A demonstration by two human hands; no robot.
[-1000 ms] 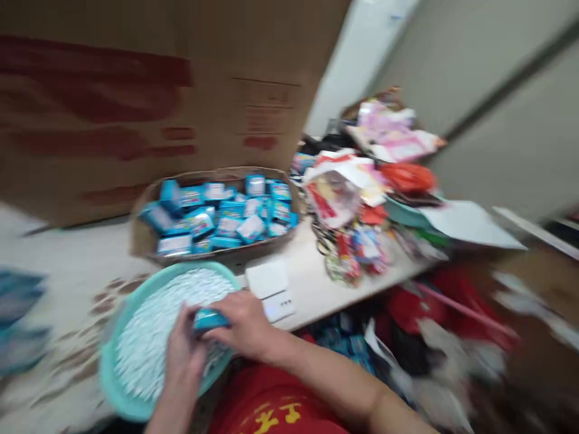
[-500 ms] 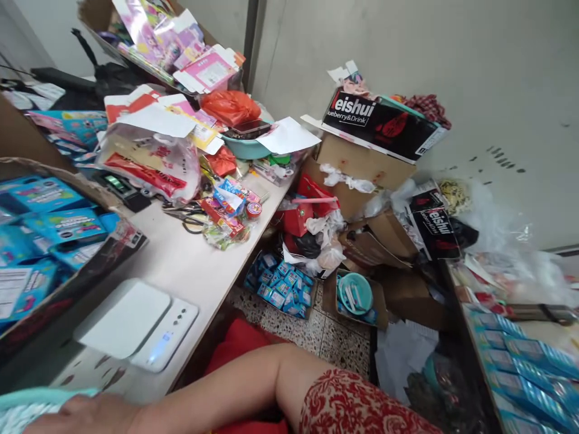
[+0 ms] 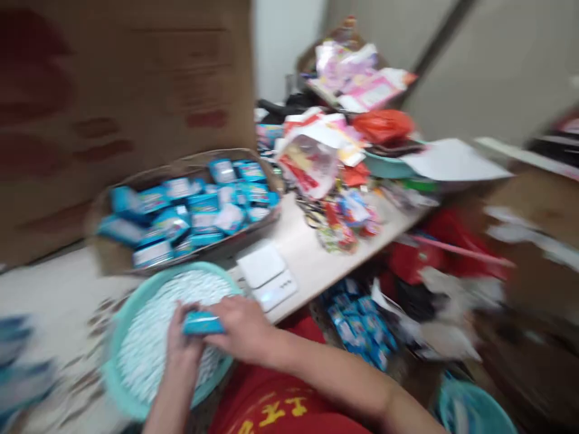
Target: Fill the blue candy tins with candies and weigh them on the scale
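The grip of each hand is closed on one small blue box (image 3: 202,324): the left hand (image 3: 181,346) has its fingers curled around the box's left end and underside, and the right hand (image 3: 242,328) pinches the right end, thumb toward the person. The picture is blurred by motion, so the print on the box cannot be read. The box is held level just above the near right part of a teal basin (image 3: 118,313), which is filled with small white pieces (image 3: 149,343) too smeared to identify. The basin sits at the near edge of the counter (image 3: 312,259). Just behind the basin stands a shallow cardboard tray (image 3: 149,175) heaped with blue boxes (image 3: 199,202) of the same colour as the held one. To the right of the basin, close to its rim, lies a flat white scale (image 3: 266,274). Behind the basin, past the tray, rises a large brown carton (image 3: 126,84) with red print. Further right of the basin is a heap of coloured packets and bags (image 3: 335,175). Below the counter, right of the basin, more blue boxes (image 3: 362,325) lie on the floor. Nearer than the basin shows the person's red shirt (image 3: 275,404).
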